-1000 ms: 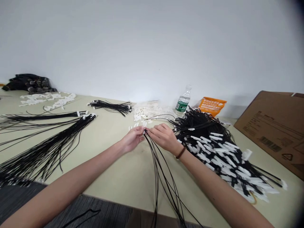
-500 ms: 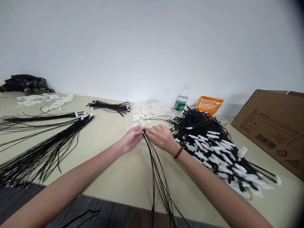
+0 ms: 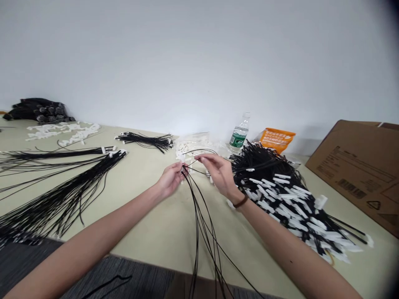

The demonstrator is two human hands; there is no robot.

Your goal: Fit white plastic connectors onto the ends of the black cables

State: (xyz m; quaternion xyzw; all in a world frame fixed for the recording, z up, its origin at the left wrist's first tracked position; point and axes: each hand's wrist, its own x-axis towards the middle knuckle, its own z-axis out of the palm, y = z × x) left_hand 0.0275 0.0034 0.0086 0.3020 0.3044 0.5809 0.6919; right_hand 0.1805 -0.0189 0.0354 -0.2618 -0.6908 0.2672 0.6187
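Observation:
My left hand is closed at the middle of the table, its fingertips pinching a small white connector that they largely hide. From that grip several thin black wires hang down over the table's front edge. To the right, my right hand pinches one black wire between thumb and forefinger, a short way from the left fingertips. Behind both hands, white connector pieces lie in and around a clear plastic bag.
A heap of black cables with white connectors covers the right side, near a cardboard box. A water bottle and orange packet stand behind it. Wire bundles and loose white pieces lie left.
My right hand has drawn back to the right from my left fingertips, and a black wire now shows between them. The left hand keeps its grip. The view has shifted slightly.

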